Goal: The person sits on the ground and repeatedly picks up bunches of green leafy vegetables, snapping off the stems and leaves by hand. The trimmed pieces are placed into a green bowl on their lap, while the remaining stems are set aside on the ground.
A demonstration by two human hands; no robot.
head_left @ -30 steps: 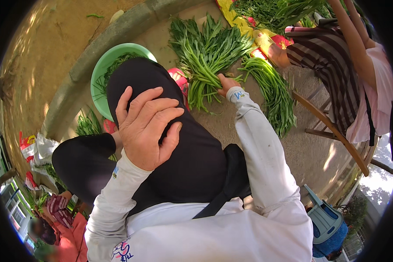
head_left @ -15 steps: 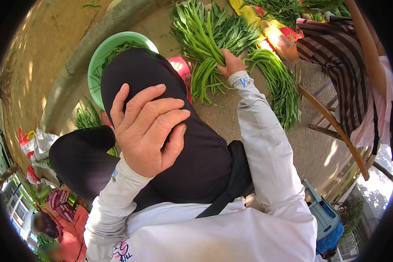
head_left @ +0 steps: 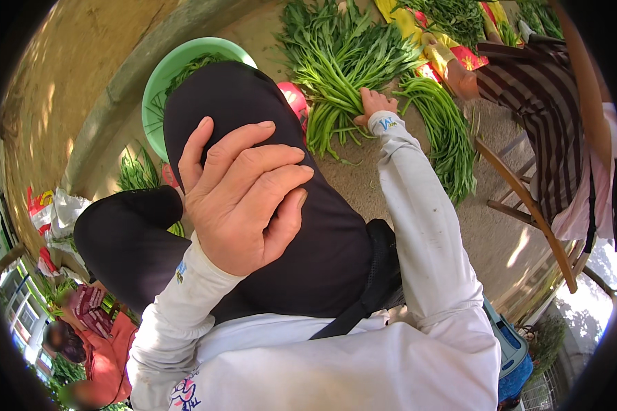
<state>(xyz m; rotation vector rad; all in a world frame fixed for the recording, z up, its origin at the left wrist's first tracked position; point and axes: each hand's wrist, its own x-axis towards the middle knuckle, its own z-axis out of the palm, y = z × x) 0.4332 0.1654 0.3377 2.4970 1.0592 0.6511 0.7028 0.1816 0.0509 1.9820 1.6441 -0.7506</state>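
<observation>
Fingers curled over the stem ends, my right hand (head_left: 377, 104) grips long-stemmed leafy greens (head_left: 343, 58), which look like water spinach. They lie on a spread heap on the ground, leaves fanned away from me. Another bundle of the greens (head_left: 440, 133) rests just right of that hand. My left hand (head_left: 247, 195) holds nothing; its fingers are apart and gently bent, above my dark-trousered leg. Beyond my knee, partly hidden by it, a light green basin (head_left: 155, 92) contains some loose greens.
At right a person in striped clothing (head_left: 538, 96) sits on a wooden chair (head_left: 528, 205). More greens (head_left: 452, 19) lie on a yellow and red sheet (head_left: 399, 19). A curved curb (head_left: 103, 116) runs behind the basin. Another person (head_left: 110, 356) is at lower left.
My right hand has lowered the gripped stems onto the heap, and the leaves have spread out. My left hand stays nearly in place. The view has shifted slightly.
</observation>
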